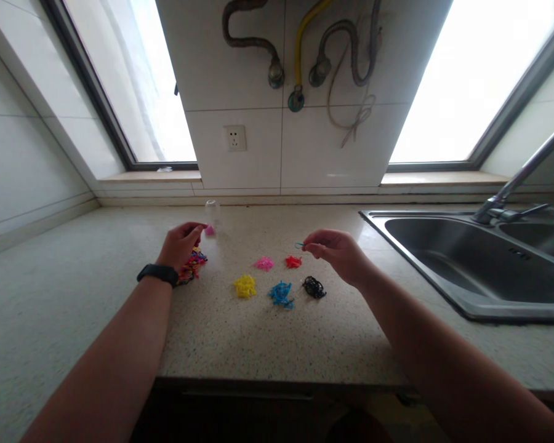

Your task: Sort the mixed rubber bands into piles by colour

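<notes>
My right hand [330, 249] is raised over the counter, thumb and fingers pinching a thin blue rubber band [299, 245]. Below and left of it lie small sorted piles of bands: red [293, 262], pink [264, 263], yellow [245, 287], blue [281, 295] and black [314, 287]. My left hand [182, 243], with a dark wristband, hovers at a mixed-colour pile [192, 266] that it partly covers. Its fingertips are pressed together beside a small pink object [209, 230]; what they hold, if anything, is not clear. A transparent cup-like container [212, 212] stands just behind.
A steel sink [443, 264] with a faucet [493, 206] is set into the speckled counter [277, 351] on the right. The tiled wall behind carries a socket [235, 138], hoses and a yellow pipe [299, 49]. The counter's front edge runs below my forearms.
</notes>
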`<state>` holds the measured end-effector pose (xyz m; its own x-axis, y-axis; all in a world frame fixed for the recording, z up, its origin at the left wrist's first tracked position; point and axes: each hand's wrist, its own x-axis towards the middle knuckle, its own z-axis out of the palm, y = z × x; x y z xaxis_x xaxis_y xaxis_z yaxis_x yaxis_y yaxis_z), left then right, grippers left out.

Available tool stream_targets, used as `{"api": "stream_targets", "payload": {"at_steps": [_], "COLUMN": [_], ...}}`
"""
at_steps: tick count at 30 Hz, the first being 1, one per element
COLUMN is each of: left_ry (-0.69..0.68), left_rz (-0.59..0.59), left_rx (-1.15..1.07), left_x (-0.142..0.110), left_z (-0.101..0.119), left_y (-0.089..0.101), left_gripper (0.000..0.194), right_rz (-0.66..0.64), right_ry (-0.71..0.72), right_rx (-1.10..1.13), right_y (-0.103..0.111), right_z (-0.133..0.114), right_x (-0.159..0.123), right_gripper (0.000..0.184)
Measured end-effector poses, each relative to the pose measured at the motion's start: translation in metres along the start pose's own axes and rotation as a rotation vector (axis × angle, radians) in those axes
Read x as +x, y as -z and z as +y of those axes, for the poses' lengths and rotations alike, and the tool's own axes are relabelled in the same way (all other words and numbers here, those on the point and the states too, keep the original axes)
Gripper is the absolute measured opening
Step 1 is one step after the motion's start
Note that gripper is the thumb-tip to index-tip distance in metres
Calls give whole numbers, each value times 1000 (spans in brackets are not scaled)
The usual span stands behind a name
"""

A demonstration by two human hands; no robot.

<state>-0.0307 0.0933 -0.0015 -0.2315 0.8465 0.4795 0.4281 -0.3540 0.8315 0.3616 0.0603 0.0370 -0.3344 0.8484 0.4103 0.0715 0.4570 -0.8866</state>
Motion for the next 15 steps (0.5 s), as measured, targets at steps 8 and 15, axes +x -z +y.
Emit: {"api": "stream_targets", "payload": {"at_steps": [8,15], "left_ry": [-4,0], "left_rz": [-23,-19], "left_rx": [42,47], "left_x": [1,0], "left_z": [1,4], "left_y": [0,-1], "left_gripper": [30,29], "right_rz": [-68,-316], "right_ry": [-14,35], "right_rx": [11,-228], "right_y": [1,-3], "right_z": [0,5], "right_x": [-2,-5], "right_gripper": [25,19]}}
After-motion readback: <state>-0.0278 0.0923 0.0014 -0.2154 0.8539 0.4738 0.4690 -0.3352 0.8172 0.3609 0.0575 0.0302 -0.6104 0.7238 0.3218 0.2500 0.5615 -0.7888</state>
